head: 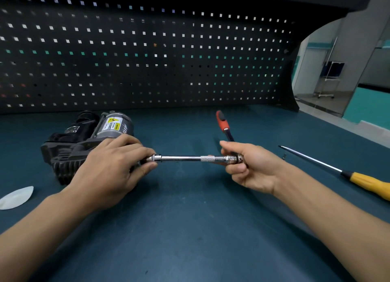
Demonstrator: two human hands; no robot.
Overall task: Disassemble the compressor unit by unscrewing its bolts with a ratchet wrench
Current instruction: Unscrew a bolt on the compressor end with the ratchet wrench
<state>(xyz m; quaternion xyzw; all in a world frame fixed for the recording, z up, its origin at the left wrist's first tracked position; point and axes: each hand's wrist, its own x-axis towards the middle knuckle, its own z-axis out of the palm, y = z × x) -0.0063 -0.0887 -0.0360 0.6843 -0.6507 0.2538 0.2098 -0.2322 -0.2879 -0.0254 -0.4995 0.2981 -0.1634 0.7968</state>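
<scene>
The black compressor unit (pixel 69 142) lies on its side at the left of the bench, with a grey motor cylinder bearing a yellow warning label (pixel 113 123). A chrome extension bar (pixel 185 158) runs level from the unit's right side to the ratchet wrench (pixel 224 125), whose red and black handle points up and away. My left hand (pixel 114 163) pinches the socket end of the bar against the unit; the bolt itself is hidden under my fingers. My right hand (pixel 251 165) grips the ratchet head at the bar's right end.
A yellow-handled screwdriver (pixel 346 174) lies at the right, its tip near a small loose screw (pixel 284 156). A white plastic piece (pixel 16 197) sits at the left edge. The dark green bench (pixel 190 229) ends at a black pegboard (pixel 147 55) behind.
</scene>
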